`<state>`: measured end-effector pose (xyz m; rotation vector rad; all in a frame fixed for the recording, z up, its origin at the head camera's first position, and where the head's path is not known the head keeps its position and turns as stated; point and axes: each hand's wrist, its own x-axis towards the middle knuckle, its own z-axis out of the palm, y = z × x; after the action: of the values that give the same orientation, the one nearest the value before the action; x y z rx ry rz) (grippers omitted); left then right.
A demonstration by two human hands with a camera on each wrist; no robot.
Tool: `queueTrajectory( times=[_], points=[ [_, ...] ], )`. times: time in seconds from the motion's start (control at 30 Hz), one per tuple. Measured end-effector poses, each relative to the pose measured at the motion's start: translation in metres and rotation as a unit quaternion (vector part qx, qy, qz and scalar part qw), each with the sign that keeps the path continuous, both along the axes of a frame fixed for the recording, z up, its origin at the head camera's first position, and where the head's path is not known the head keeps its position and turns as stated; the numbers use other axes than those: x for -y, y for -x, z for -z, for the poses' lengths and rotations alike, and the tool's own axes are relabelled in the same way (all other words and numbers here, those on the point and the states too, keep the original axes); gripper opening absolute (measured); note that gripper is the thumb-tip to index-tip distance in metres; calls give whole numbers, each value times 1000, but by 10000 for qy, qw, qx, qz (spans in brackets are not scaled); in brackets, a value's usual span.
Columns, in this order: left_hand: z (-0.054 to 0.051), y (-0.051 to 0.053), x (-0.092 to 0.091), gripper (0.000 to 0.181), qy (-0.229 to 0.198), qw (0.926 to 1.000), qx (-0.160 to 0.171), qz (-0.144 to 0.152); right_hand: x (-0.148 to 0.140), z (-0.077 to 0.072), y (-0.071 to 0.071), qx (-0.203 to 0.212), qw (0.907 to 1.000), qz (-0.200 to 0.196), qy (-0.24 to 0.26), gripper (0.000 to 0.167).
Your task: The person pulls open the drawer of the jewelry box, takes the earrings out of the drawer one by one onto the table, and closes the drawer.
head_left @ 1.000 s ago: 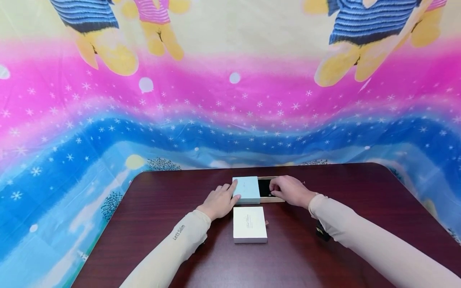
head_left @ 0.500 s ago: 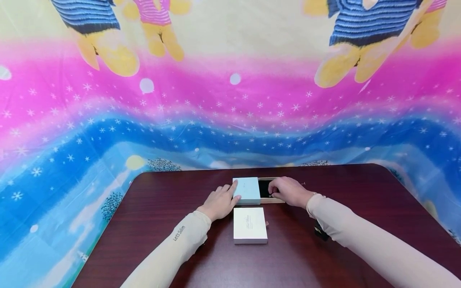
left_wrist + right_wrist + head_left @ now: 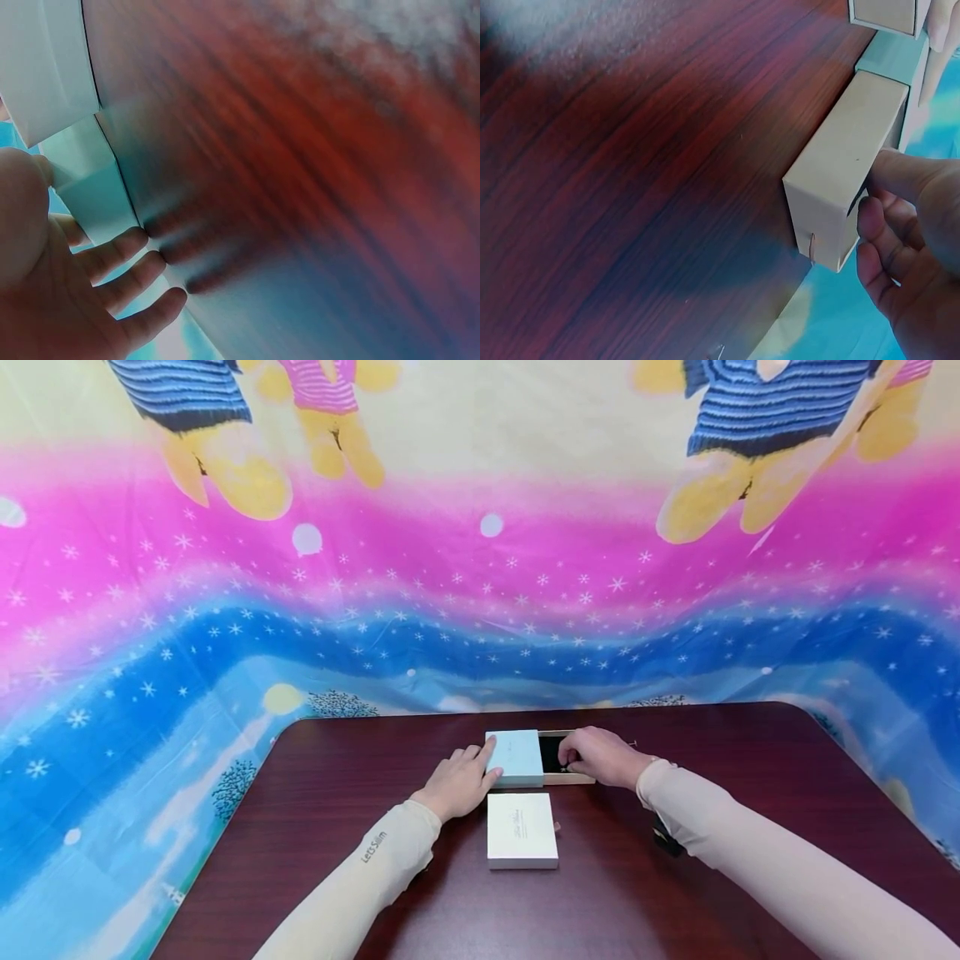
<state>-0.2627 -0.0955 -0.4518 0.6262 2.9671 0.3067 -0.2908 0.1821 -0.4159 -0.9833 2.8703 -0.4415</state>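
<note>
A light blue box sleeve (image 3: pixel 513 757) lies near the table's far edge, its drawer (image 3: pixel 568 779) pulled out to the right and lined in black. My left hand (image 3: pixel 455 779) rests at the sleeve's left side with fingers spread, forefinger on its top. My right hand (image 3: pixel 602 757) reaches into the drawer, thumb and fingers curled together at a small shiny piece (image 3: pixel 565 769); their contact is partly hidden. In the right wrist view the thumb goes over the rim of the beige drawer (image 3: pixel 847 142), which has a small ribbon loop (image 3: pixel 812 246).
A white box (image 3: pixel 521 829) with printed lettering and a small tab stands just in front of the blue sleeve. A tiny metal item (image 3: pixel 633 743) lies on the dark red table (image 3: pixel 360 752) beyond the right hand. A patterned cloth (image 3: pixel 480 610) hangs behind.
Little has changed. The right hand shifted slightly to the left within the drawer and its fingers stay curled there. The left hand keeps its place on the sleeve.
</note>
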Motion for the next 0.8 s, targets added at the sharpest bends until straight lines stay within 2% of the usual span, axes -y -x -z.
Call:
queueTrajectory(
  times=[0.3,0.5,0.8],
  points=[
    [0,0,1,66,-36,10000,-60,24,1,-3,5,-33,9995,-263,-141,14],
    [-1,-1,0,66,-33,10000,-60,16,3,-4,7,24,9994,-258,-234,18],
    [0,0,0,67,17,10000,-34,12,6,-6,6,-12,9987,-216,-456,12]
  ],
)
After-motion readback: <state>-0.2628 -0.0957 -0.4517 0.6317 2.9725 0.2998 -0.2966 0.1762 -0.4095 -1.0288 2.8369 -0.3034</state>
